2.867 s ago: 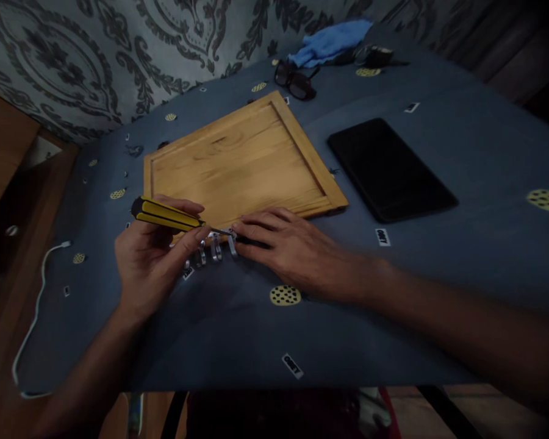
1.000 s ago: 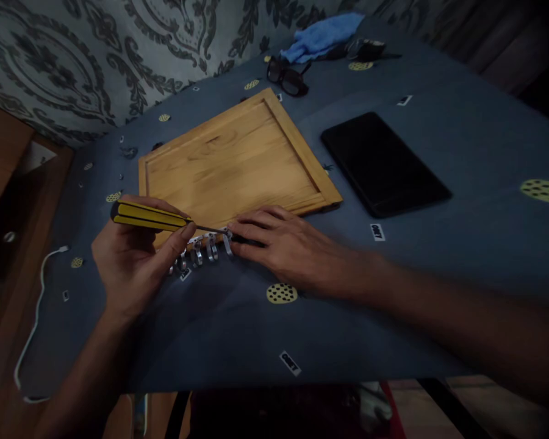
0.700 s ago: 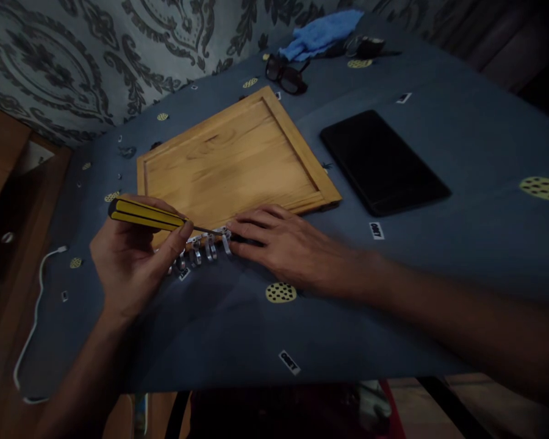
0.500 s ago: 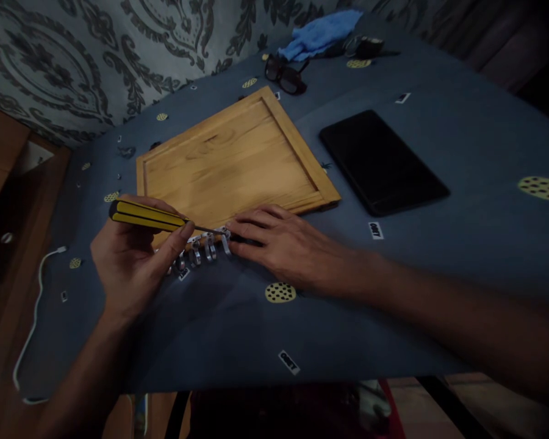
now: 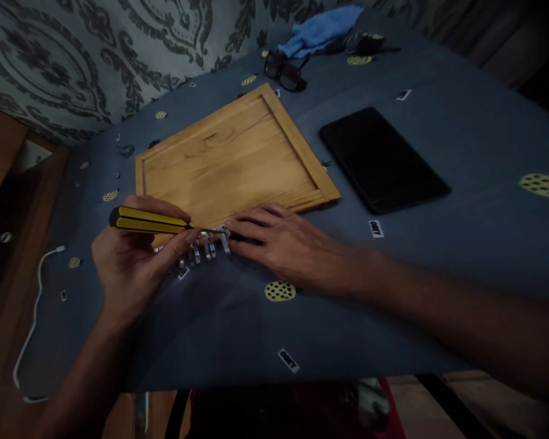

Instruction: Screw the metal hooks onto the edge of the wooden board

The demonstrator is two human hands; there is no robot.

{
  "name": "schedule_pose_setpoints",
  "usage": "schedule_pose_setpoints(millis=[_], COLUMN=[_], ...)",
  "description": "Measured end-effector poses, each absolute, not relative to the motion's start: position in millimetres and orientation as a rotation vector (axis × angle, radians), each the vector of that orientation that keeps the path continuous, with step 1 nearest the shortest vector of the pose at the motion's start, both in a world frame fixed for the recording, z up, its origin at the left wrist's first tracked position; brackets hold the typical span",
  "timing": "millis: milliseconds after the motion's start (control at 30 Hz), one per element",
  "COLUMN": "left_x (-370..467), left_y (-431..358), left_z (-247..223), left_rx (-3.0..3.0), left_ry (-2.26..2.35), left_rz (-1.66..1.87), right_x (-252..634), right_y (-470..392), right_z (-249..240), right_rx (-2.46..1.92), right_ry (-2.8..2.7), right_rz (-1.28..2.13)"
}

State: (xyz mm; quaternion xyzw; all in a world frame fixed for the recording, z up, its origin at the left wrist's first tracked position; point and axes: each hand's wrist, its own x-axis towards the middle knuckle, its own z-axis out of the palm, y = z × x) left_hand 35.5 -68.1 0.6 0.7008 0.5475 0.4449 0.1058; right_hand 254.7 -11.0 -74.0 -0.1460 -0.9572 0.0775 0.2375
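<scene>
The left hand's (image 5: pixel 128 256) grip is closed around the yellow-and-black handle of a screwdriver (image 5: pixel 153 221), its thumb near the base of the shank. The shank runs nearly level to the rightmost of the metal hooks (image 5: pixel 209 248), though how well the tip sits there is too small to tell. Beside that hook, the right hand (image 5: pixel 293 250) rests over the near edge of the wooden board (image 5: pixel 224 158), fingers extended; whether they pinch anything is hidden. At such a shallow slant, the tip could skid off and score the wood or jab the nearby fingertips, and an uneven push could twist the hook or slide the board across the cloth-covered tabletop (image 5: pixel 238 347). The board lies left of centre, slanted, between the near and far edges. A black tablet (image 5: pixel 382 161) lies just right of it, sunglasses (image 5: pixel 289 77) and a blue cloth (image 5: pixel 322 30) lie toward the far edge, and a white cable (image 5: pixel 37 305) trails along the left edge.
</scene>
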Motion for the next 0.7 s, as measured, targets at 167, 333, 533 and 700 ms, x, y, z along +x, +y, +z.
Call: schedule_pose_setpoints(millis=[167,333,533,700], left_x=[32.8,29.6,32.3,39.8], left_y=[-71.4,-70.6,-70.0,-69.3], left_z=[2.1,1.0,0.4,0.5], left_rx=[2.078,2.081,1.930,1.851], left_ry=[1.704,1.684,1.580,1.561], left_rz=[1.222,1.200,1.248,1.319], right_x=[254.5,254.8,255.4,255.1], right_y=[-10.5,-10.7,-10.6,-10.7], right_z=[-75.3,-74.6,-73.6,-72.2], right_rx=[-0.406,-0.413,-0.416,-0.414], right_ry=[-2.640,-2.645,-2.665,-2.671], right_rz=[0.161,0.139,0.135,0.167])
